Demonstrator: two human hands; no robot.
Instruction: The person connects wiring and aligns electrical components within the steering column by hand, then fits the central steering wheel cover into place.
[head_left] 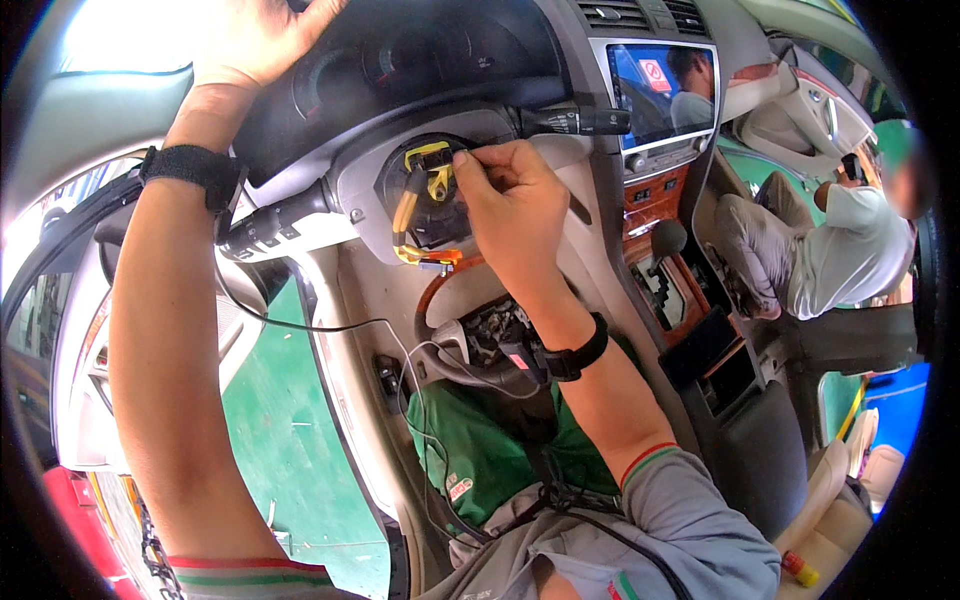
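My right hand [518, 205] is at the steering column, its thumb and forefinger pinched at the edge of a black connector [432, 157] with yellow wiring. Below the connector a yellow-wrapped wire loop [404, 215] hangs down to a small orange and yellow plug [436, 262]. Behind them is the round, dark column hub [432, 222], with no wheel on it. My left hand [255, 45] rests up by the instrument cluster [400, 70], its thumb stretched out; glare and the frame edge hide part of its fingers. The detached steering wheel [480, 330] lies at my lap.
Stalks stick out on the left [275, 222] and right [575, 122] of the column. A thin cable [330, 328] runs across to my lap. The centre screen [662, 95] and gear lever [668, 238] stand to the right. Beyond the passenger side is another person [850, 240].
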